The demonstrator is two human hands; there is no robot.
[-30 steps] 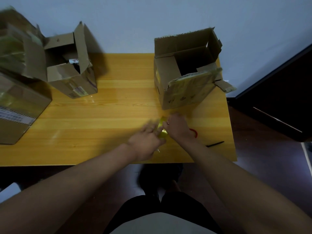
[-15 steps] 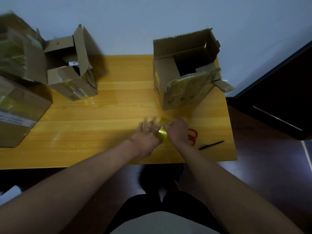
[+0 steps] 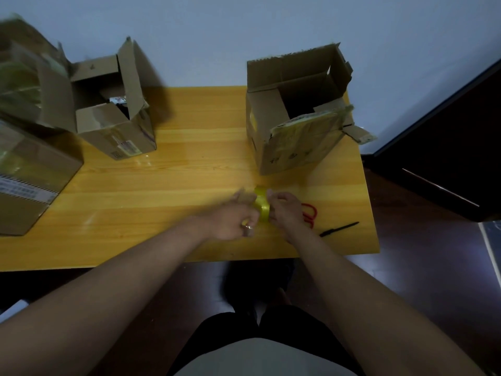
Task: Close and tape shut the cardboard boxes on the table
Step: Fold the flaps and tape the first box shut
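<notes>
Head view — both hands (image 3: 233,217) (image 3: 286,210) apparently grip the tape roll (image 3: 262,206).

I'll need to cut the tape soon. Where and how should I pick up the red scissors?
Probably by the red handle loops, the only part showing beside the right hand. They lie flat on the table, so come from above and from the right, clear of the tape roll. The blades are hidden.

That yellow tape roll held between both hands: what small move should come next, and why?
Probably peel the tape's free end loose. Both the left hand and right hand grip the tape roll above the table, no strip shows yet, and the nearest box stands open, flaps up.
</notes>
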